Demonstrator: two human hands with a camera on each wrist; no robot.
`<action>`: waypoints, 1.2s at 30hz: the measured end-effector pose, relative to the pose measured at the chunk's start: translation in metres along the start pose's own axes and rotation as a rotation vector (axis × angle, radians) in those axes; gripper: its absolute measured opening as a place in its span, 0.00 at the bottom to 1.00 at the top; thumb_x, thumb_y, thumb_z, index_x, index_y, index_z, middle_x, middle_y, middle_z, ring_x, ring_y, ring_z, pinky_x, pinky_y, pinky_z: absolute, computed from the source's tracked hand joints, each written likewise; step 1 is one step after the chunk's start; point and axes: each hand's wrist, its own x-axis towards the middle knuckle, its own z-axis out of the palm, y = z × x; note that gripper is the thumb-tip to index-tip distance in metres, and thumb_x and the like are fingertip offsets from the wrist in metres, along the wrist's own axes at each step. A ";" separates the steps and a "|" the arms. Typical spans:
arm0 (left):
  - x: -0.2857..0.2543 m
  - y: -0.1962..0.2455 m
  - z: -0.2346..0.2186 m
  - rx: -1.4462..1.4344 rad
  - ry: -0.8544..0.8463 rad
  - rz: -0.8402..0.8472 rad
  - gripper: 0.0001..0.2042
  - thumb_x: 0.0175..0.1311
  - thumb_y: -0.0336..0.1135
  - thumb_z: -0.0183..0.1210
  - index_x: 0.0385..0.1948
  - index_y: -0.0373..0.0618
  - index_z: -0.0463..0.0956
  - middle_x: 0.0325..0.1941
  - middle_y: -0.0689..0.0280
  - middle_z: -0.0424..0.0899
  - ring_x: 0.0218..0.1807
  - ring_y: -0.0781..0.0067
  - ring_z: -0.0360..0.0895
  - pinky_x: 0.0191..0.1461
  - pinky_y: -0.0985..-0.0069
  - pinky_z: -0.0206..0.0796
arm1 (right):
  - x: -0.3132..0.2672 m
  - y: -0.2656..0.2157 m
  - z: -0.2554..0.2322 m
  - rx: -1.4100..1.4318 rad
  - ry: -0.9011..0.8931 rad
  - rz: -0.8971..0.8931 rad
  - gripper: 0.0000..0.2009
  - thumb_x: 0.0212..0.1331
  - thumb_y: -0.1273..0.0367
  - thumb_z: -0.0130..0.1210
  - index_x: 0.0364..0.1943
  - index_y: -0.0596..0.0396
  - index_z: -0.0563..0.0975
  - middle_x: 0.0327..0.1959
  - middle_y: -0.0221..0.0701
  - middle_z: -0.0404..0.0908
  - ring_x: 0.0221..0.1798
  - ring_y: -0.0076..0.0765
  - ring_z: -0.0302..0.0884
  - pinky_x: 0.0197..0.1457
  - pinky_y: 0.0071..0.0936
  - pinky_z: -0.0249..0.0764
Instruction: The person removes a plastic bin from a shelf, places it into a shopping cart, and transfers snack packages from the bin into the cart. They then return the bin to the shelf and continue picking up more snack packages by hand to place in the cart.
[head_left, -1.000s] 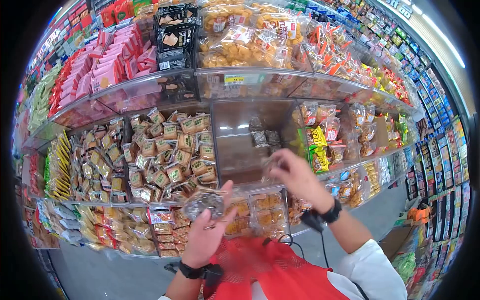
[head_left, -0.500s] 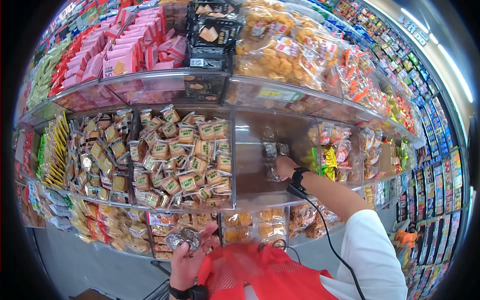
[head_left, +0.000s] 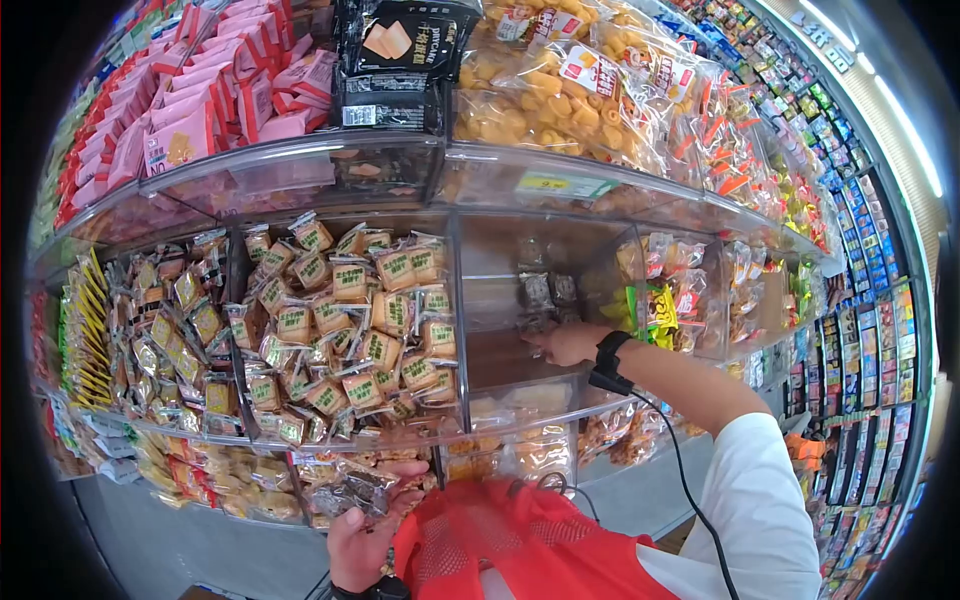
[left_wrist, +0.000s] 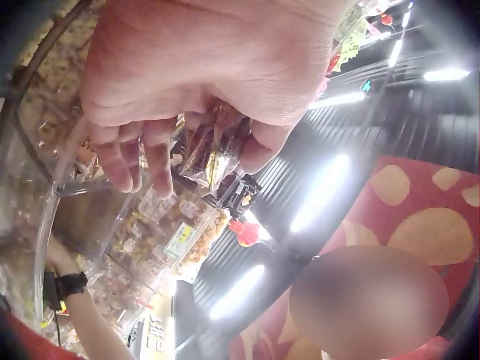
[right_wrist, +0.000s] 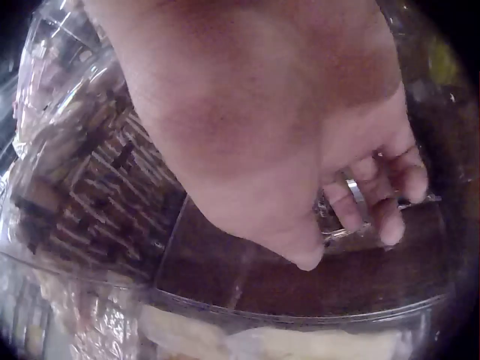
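Observation:
My left hand [head_left: 362, 545], low in front of the shelves, holds clear-wrapped dark snack packets [head_left: 345, 495]. In the left wrist view, shiny wrapping [left_wrist: 216, 156] shows between the thumb and fingers. My right hand [head_left: 568, 343] reaches down into a brown-floored bin [head_left: 495, 370]. Its fingers bend round a small clear-wrapped packet [head_left: 536, 327], mostly covered by the hand. The right wrist view shows a bit of clear wrapper [right_wrist: 334, 231] between thumb and fingers. Behind that hand, several dark wrapped packets [head_left: 537, 290] lie grouped toward the bin's right side.
Left of the bin, a divider separates off a heap of wrapped sandwich biscuits [head_left: 350, 320]. To the right are bagged snacks [head_left: 662, 310]. Above stand large bags of golden puffs [head_left: 565, 100] and pink packs [head_left: 190, 120]. A cable [head_left: 690, 480] hangs from my right wrist.
My right hand has gone from the bin's front edge down onto its floor and shifted slightly there. My left hand has dropped lower and toward my body, still holding packets.

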 end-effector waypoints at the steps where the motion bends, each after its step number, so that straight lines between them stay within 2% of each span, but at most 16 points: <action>1: 0.000 -0.001 0.000 0.009 -0.019 0.013 0.35 0.61 0.55 0.57 0.63 0.34 0.70 0.64 0.44 0.75 0.71 0.43 0.68 0.68 0.59 0.67 | 0.005 0.004 0.004 0.010 -0.035 0.015 0.35 0.65 0.63 0.53 0.77 0.46 0.55 0.62 0.55 0.76 0.58 0.57 0.79 0.60 0.52 0.74; 5: -0.011 -0.005 0.000 -0.010 -0.020 0.032 0.34 0.62 0.54 0.56 0.63 0.34 0.70 0.65 0.46 0.75 0.71 0.43 0.68 0.68 0.59 0.66 | 0.010 0.005 0.007 -0.115 0.028 0.076 0.37 0.64 0.67 0.51 0.78 0.47 0.50 0.68 0.53 0.69 0.58 0.59 0.79 0.58 0.52 0.75; 8: -0.017 -0.011 0.002 -0.030 0.007 0.073 0.34 0.64 0.54 0.55 0.64 0.34 0.69 0.66 0.47 0.75 0.70 0.45 0.68 0.67 0.58 0.66 | 0.007 0.007 -0.006 -0.145 0.039 0.098 0.32 0.63 0.70 0.50 0.73 0.51 0.59 0.71 0.52 0.63 0.55 0.61 0.79 0.56 0.50 0.75; 13: -0.021 -0.015 0.005 0.062 0.041 0.106 0.30 0.67 0.50 0.54 0.65 0.37 0.68 0.63 0.50 0.78 0.67 0.49 0.72 0.67 0.59 0.67 | -0.031 0.011 -0.018 0.117 0.356 -0.194 0.17 0.65 0.70 0.50 0.58 0.55 0.75 0.55 0.50 0.79 0.50 0.60 0.81 0.53 0.49 0.76; 14: -0.020 -0.016 0.010 0.140 0.028 0.081 0.28 0.67 0.47 0.56 0.64 0.37 0.69 0.61 0.51 0.79 0.65 0.51 0.74 0.65 0.59 0.68 | -0.052 -0.001 -0.026 0.222 0.414 -0.241 0.15 0.66 0.69 0.50 0.55 0.56 0.77 0.51 0.49 0.82 0.49 0.60 0.81 0.53 0.49 0.76; 15: -0.015 -0.017 0.019 0.217 0.018 0.057 0.26 0.67 0.43 0.57 0.63 0.38 0.70 0.60 0.52 0.80 0.62 0.53 0.77 0.64 0.60 0.69 | -0.086 -0.032 -0.037 0.398 0.535 -0.286 0.13 0.69 0.66 0.52 0.53 0.57 0.78 0.41 0.42 0.85 0.46 0.49 0.83 0.51 0.42 0.78; 16: -0.011 -0.018 0.027 0.296 0.011 0.032 0.24 0.67 0.40 0.58 0.62 0.38 0.70 0.58 0.54 0.82 0.60 0.55 0.79 0.62 0.61 0.70 | -0.116 -0.064 -0.046 0.587 0.504 -0.329 0.14 0.70 0.66 0.52 0.54 0.57 0.77 0.41 0.40 0.85 0.45 0.43 0.83 0.51 0.38 0.78; 17: -0.002 -0.025 0.030 0.333 0.027 -0.024 0.19 0.65 0.28 0.61 0.57 0.35 0.73 0.53 0.57 0.85 0.54 0.63 0.83 0.59 0.67 0.75 | -0.140 -0.092 -0.049 0.776 0.468 -0.372 0.14 0.72 0.65 0.52 0.55 0.57 0.76 0.41 0.37 0.85 0.44 0.36 0.83 0.51 0.34 0.78; 18: 0.004 -0.024 0.046 0.411 -0.021 -0.070 0.20 0.64 0.29 0.63 0.57 0.35 0.73 0.52 0.58 0.85 0.53 0.66 0.83 0.58 0.68 0.75 | -0.153 -0.112 -0.042 0.846 0.491 -0.468 0.16 0.72 0.65 0.53 0.59 0.56 0.74 0.42 0.34 0.84 0.46 0.27 0.81 0.50 0.30 0.77; 20: 0.014 -0.026 0.079 0.571 -0.117 -0.173 0.22 0.63 0.31 0.66 0.57 0.35 0.73 0.51 0.60 0.85 0.53 0.71 0.82 0.57 0.69 0.76 | -0.183 -0.150 -0.029 0.692 0.679 -0.558 0.20 0.69 0.63 0.57 0.61 0.55 0.72 0.45 0.36 0.81 0.48 0.37 0.81 0.51 0.34 0.77; 23: 0.025 -0.054 0.090 0.720 -0.188 -0.071 0.24 0.61 0.33 0.69 0.57 0.36 0.73 0.48 0.63 0.84 0.51 0.76 0.80 0.55 0.73 0.75 | -0.211 -0.181 -0.011 0.614 0.759 -0.457 0.21 0.66 0.64 0.60 0.60 0.56 0.73 0.44 0.38 0.80 0.48 0.41 0.80 0.50 0.35 0.77; 29: 0.024 -0.069 0.097 1.105 -0.275 0.081 0.25 0.68 0.41 0.65 0.60 0.36 0.71 0.47 0.64 0.83 0.48 0.78 0.79 0.52 0.76 0.74 | -0.209 -0.168 0.022 0.819 0.716 -0.409 0.19 0.64 0.67 0.63 0.56 0.60 0.76 0.44 0.36 0.81 0.45 0.32 0.80 0.45 0.31 0.76; 32: 0.015 -0.064 0.103 0.721 -0.167 -0.197 0.21 0.75 0.44 0.57 0.59 0.36 0.72 0.46 0.64 0.83 0.46 0.79 0.79 0.49 0.79 0.73 | -0.210 -0.159 0.031 0.995 0.644 -0.373 0.17 0.64 0.68 0.63 0.55 0.59 0.77 0.45 0.33 0.83 0.44 0.25 0.79 0.43 0.29 0.77; 34: 0.017 -0.071 0.086 0.762 -0.200 -0.171 0.20 0.77 0.44 0.53 0.58 0.36 0.72 0.46 0.64 0.83 0.45 0.79 0.79 0.47 0.79 0.72 | -0.206 -0.144 0.033 1.091 0.668 -0.408 0.16 0.65 0.69 0.63 0.54 0.58 0.77 0.45 0.31 0.84 0.42 0.22 0.79 0.43 0.27 0.78; 35: 0.018 -0.074 0.076 0.780 -0.216 -0.156 0.19 0.78 0.44 0.51 0.57 0.36 0.72 0.46 0.64 0.83 0.45 0.79 0.79 0.47 0.79 0.72 | -0.202 -0.129 0.026 1.100 0.721 -0.381 0.13 0.67 0.69 0.61 0.52 0.57 0.78 0.37 0.30 0.84 0.35 0.24 0.81 0.40 0.26 0.78; 36: 0.018 -0.075 0.065 0.789 -0.195 -0.153 0.19 0.78 0.45 0.51 0.57 0.36 0.72 0.45 0.65 0.82 0.44 0.79 0.79 0.46 0.80 0.72 | -0.189 -0.107 0.020 0.758 1.064 -0.443 0.12 0.67 0.71 0.59 0.52 0.57 0.78 0.36 0.29 0.83 0.32 0.21 0.81 0.35 0.23 0.78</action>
